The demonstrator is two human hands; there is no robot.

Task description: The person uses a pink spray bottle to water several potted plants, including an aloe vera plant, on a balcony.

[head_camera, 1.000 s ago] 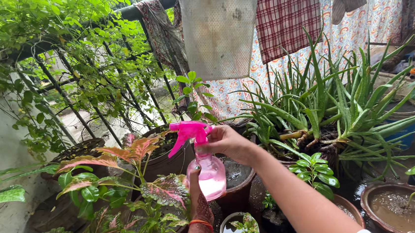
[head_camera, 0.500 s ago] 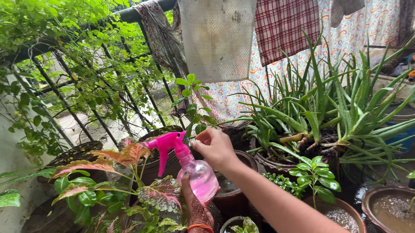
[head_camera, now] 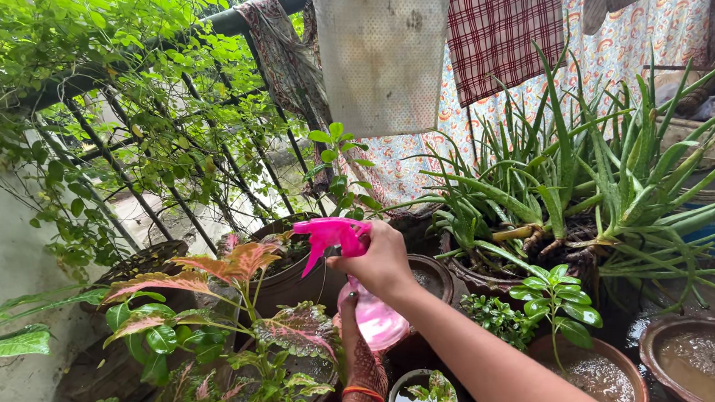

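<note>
Right hand [head_camera: 377, 261], seen from the head camera, is closed over the pink spray head [head_camera: 332, 233] of a spray bottle [head_camera: 375, 317], fingers wrapped around its neck and the nozzle pointing left. Left hand [head_camera: 359, 358], patterned with henna and wearing an orange bangle, reaches up from below and grips the bottle's clear pink body from behind, fingers curled around it. The bottle is held in the air, tilted, just above a brown pot [head_camera: 419, 285] and right beside a plant [head_camera: 239, 321] with pink and green leaves. More pots crowd the ground around it: aloe [head_camera: 577, 184] on the right, a small leafy shrub [head_camera: 556, 296] in front of it, and a water-filled clay pot [head_camera: 706, 356] at the lower right. Behind stands a black railing [head_camera: 142, 167] overgrown with a green creeper, and cloths [head_camera: 384, 46] hang along its top rail. Judging from the two-handed grip on head and body, the bottle seems to be getting steadied or its head tightened rather than sprayed; no finger is plainly on the trigger. Spraying the pink-leaved plant would call for one hand to shift so a finger reaches the trigger, with the nozzle kept aimed at the leaves.
</note>
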